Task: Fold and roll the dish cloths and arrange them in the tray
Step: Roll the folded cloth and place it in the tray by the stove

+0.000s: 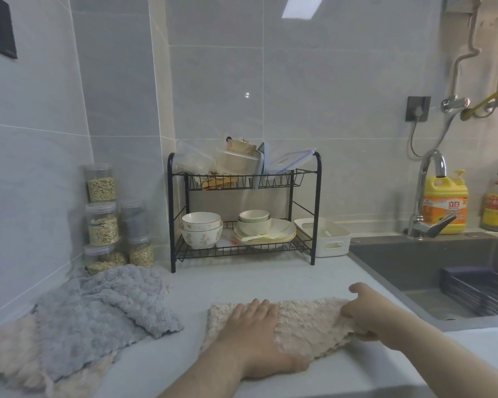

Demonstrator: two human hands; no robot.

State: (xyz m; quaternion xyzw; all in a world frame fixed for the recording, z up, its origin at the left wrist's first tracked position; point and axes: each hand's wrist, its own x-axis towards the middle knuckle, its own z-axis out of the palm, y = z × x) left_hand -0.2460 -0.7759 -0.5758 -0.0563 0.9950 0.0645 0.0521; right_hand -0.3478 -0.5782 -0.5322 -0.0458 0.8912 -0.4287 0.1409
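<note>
**Beige cloth held flat on counter, both hands engaged**

Task item: one beige cloth (308, 326) lies on the near part of the pale counter (236, 285), just left of the sink (400, 262). It is spread out as a long strip running left to right.

Left hand (253, 337): palm down on the left half of the cloth, fingers straight and together, pressing it flat. It grasps nothing.

Right hand (365, 314): at the right end of the cloth, fingers curled over the top of the edge and thumb beneath, pinching it. That end is raised slightly off the counter.

Other cloths: a grey cloth (104, 308) lies crumpled at the near left, on top of a second beige cloth (9, 349). This pile is well apart from the cloth in hand.

Tray: a white tray (332, 242) stands at the far side of the counter, just right of the black dish rack (316, 196) and close to the sink's far left corner. Its contents cannot be made out.

Surroundings: the rack's lower shelf holds bowls (202, 228) and plates (270, 234). Clear jars (101, 222) are stacked against the left wall. A tap (423, 191) and a yellow bottle (446, 205) stand behind the sink.
</note>
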